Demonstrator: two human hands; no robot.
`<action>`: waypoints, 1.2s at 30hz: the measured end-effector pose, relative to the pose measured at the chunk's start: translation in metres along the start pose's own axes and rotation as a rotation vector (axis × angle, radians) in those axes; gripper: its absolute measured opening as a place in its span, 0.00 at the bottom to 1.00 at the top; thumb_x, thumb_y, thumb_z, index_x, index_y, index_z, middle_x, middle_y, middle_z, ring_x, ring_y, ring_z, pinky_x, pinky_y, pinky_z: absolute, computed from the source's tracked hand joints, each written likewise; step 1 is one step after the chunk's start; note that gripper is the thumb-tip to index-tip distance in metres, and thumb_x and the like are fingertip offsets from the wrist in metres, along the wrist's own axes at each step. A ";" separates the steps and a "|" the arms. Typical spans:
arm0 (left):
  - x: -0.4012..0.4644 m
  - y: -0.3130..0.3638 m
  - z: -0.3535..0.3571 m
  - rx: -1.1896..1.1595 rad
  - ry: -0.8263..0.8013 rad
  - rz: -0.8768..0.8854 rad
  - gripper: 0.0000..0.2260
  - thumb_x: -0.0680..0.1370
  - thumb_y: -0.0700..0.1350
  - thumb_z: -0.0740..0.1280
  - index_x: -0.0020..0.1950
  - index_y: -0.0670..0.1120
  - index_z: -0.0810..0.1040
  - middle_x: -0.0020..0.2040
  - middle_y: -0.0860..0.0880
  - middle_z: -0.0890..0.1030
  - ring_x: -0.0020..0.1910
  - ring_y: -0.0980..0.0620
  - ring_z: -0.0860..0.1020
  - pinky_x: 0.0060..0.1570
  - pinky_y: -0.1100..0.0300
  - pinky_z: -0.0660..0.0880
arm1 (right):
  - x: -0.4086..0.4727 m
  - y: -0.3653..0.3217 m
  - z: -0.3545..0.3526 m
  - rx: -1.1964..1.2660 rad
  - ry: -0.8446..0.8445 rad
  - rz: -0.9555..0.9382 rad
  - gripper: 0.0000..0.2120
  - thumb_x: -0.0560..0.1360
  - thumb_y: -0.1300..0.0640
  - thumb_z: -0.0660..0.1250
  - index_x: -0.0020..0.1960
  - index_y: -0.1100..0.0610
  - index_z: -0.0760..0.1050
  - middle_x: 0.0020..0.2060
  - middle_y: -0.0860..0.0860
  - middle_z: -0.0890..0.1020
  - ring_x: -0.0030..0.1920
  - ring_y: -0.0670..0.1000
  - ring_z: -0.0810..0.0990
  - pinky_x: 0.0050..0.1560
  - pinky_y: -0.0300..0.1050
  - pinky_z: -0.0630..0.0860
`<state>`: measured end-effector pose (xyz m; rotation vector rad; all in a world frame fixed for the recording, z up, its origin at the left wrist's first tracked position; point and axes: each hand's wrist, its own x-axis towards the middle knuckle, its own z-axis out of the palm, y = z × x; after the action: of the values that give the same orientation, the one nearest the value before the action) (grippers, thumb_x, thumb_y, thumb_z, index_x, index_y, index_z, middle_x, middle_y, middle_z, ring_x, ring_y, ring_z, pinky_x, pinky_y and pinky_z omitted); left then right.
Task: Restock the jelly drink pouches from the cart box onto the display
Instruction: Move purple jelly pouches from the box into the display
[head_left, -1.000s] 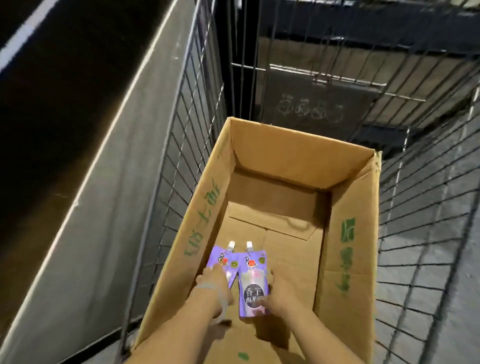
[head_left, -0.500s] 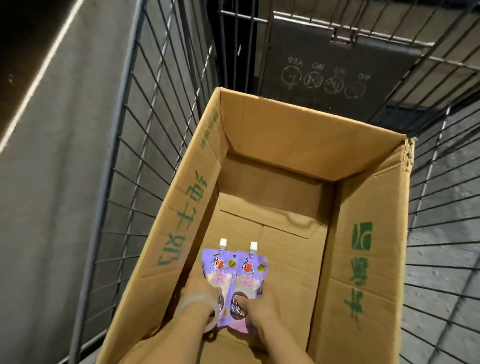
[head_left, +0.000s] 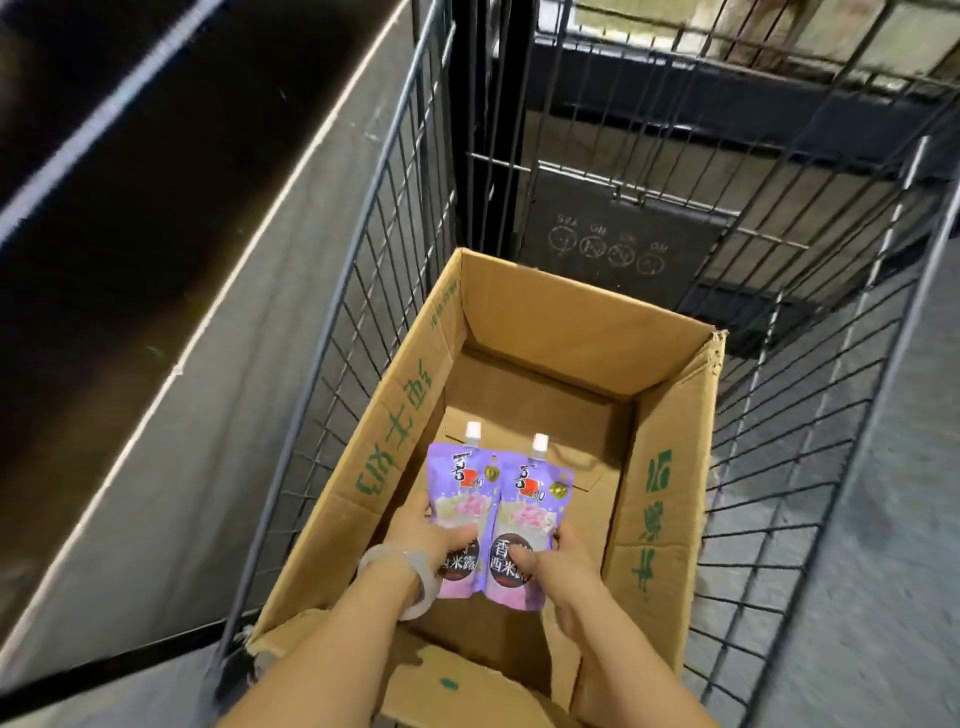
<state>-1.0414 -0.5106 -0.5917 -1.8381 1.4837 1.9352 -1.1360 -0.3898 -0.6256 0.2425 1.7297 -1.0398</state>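
Observation:
Two purple jelly drink pouches with white caps are held side by side over the open cardboard box (head_left: 670, 499) in the cart. My left hand (head_left: 426, 530) grips the lower part of the left pouch (head_left: 460, 483), thumb across its front. My right hand (head_left: 556, 561) grips the right pouch (head_left: 532, 499) the same way. Both pouches stand upright, spouts pointing away from me, edges touching. The box floor beyond them shows no other pouches.
The box sits in a black wire cart (head_left: 374, 291) whose mesh walls rise on the left, right and far end. A grey floor with a white stripe (head_left: 171, 374) runs along the left. A pale bracelet (head_left: 415, 577) circles my left wrist.
Both hands have lifted the two pouches higher off the box floor and closer to me. The view has tilted up, showing more of the cart's far end.

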 end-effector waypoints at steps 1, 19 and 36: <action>-0.014 0.007 -0.003 -0.026 -0.001 0.038 0.13 0.70 0.30 0.72 0.49 0.43 0.76 0.46 0.44 0.82 0.38 0.51 0.80 0.35 0.61 0.78 | -0.012 -0.008 -0.003 -0.010 -0.010 -0.041 0.17 0.70 0.71 0.69 0.52 0.52 0.73 0.49 0.55 0.83 0.48 0.59 0.83 0.42 0.55 0.81; -0.339 -0.029 -0.075 -0.360 0.104 0.562 0.12 0.68 0.31 0.73 0.47 0.42 0.78 0.43 0.42 0.82 0.34 0.51 0.81 0.41 0.55 0.80 | -0.322 -0.018 -0.026 -0.059 -0.330 -0.667 0.19 0.70 0.74 0.67 0.55 0.57 0.71 0.54 0.58 0.80 0.52 0.58 0.80 0.40 0.47 0.77; -0.561 -0.196 -0.084 -0.806 0.534 0.582 0.11 0.73 0.28 0.67 0.48 0.43 0.75 0.39 0.47 0.79 0.23 0.58 0.79 0.22 0.63 0.77 | -0.499 0.095 0.004 -0.408 -0.759 -0.751 0.20 0.72 0.73 0.66 0.58 0.56 0.70 0.54 0.56 0.80 0.54 0.58 0.80 0.49 0.55 0.80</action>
<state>-0.7025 -0.1680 -0.2339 -2.6337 1.6508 2.7735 -0.8639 -0.1805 -0.2509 -1.0092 1.2675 -1.0564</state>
